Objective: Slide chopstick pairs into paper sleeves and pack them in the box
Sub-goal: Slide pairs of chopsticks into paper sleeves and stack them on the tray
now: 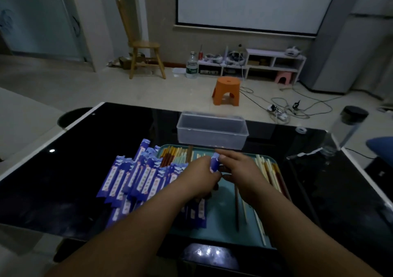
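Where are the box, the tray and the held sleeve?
box [212, 137]: head view, on its clear front wall.
tray [223, 213]: head view, on bare teal floor near its middle.
held sleeve [214, 163]: head view, on its visible upper end.

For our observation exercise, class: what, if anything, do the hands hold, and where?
The left hand and right hand both pinch one blue printed paper sleeve, just below its upper end, which pokes up between them. The rest is hidden.

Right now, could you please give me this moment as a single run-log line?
left hand holds sleeve | right hand pinches sleeve top | sleeve over tray | box looks empty
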The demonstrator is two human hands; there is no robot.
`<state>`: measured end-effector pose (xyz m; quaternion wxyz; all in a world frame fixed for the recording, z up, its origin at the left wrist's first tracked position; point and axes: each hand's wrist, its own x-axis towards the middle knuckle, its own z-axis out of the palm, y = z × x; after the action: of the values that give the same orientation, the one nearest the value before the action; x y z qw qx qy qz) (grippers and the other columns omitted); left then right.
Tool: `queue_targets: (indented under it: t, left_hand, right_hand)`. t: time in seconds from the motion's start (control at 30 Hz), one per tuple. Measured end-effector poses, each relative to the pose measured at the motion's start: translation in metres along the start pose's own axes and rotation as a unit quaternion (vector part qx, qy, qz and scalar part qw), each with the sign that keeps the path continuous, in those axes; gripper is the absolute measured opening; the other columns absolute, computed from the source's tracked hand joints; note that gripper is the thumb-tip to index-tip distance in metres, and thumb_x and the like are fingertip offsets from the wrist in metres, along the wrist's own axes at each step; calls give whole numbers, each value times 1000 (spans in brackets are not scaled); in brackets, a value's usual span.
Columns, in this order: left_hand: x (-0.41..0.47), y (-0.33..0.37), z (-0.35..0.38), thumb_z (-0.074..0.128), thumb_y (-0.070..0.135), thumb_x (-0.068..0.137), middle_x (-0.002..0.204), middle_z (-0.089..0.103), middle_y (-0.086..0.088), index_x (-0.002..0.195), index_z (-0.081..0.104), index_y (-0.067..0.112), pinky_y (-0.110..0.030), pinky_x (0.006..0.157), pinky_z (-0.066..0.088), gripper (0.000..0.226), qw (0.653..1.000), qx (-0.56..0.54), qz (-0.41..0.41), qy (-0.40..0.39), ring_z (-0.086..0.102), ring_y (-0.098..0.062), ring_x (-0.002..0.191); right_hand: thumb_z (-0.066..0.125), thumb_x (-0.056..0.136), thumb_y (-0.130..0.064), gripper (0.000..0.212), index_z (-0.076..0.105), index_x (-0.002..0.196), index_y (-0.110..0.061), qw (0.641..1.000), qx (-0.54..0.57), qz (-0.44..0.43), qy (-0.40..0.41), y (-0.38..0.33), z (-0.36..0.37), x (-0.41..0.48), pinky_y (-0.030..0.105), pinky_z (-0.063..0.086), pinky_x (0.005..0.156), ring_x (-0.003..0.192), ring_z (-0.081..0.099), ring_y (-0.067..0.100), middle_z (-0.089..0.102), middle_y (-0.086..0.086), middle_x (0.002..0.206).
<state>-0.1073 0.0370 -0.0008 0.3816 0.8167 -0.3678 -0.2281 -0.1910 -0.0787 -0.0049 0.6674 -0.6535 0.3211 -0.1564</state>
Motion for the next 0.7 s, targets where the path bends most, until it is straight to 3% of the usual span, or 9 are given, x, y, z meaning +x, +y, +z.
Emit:
queue_targets:
  t: [0.07, 0.2, 0.33, 0.4, 0.53, 0.6, 0.7]
  left_hand:
    - [6, -5, 9, 58, 19, 96, 82, 71, -6, 90, 55, 25, -28, 55, 50, 9, 1000, 11, -14, 22, 70, -21, 70]
    - [16, -6, 16, 55, 25, 95, 86, 68, -11, 89, 57, 15, -37, 69, 48, 12, 999, 35, -27, 19, 67, -31, 81]
    - [22, 16, 21, 50, 19, 99, 73, 62, -12, 87, 52, 12, -38, 56, 49, 13, 998, -58, -18, -4, 60, -26, 55]
    - [20, 22, 27, 49, 19, 101, 72, 63, -10, 92, 54, 11, -35, 53, 51, 13, 995, -92, -25, -19, 61, -18, 48]
    - [17, 27, 37, 50, 20, 99, 78, 66, -16, 99, 56, 8, -39, 56, 56, 13, 998, -57, -7, -5, 61, -17, 50]
    - [19, 27, 40, 52, 18, 97, 85, 68, -23, 100, 56, 5, -45, 59, 59, 13, 999, -43, -10, 6, 63, -23, 54]
    - [19, 27, 48, 53, 16, 94, 90, 69, -27, 101, 56, 1, -53, 67, 61, 17, 999, -40, -25, -4, 71, -35, 65]
  right_hand:
    - [55, 106, -17, 20, 70, 118, -21, 1000, 20, 17, 16, 6, -16, 3, 30, 49, 70, 88, 69, 20, 76, 4, 105]
    - [49, 106, -9, 18, 67, 100, -9, 995, 38, 40, 83, 3, -64, 9, 27, 43, 58, 63, 58, 18, 67, 8, 79]
    - [50, 107, -12, 19, 68, 104, -6, 989, -112, 51, 80, -4, -94, 6, 29, 51, 56, 68, 65, 22, 71, 14, 87]
    - [51, 108, -17, 19, 68, 103, -11, 966, -247, 55, 59, -2, -98, 3, 32, 53, 60, 77, 69, 24, 74, 14, 93]
    - [57, 102, -20, 16, 70, 94, -16, 882, -466, 25, 59, 7, -105, -5, 43, 62, 73, 77, 70, 20, 72, 3, 85]
    - [61, 99, -20, 11, 71, 93, -19, 853, -518, 27, 54, 10, -107, -8, 40, 62, 75, 76, 68, 17, 70, -1, 86]
    - [69, 96, -21, 4, 70, 91, -22, 837, -545, 26, 42, 12, -101, -10, 31, 59, 71, 78, 66, 11, 68, -4, 87]
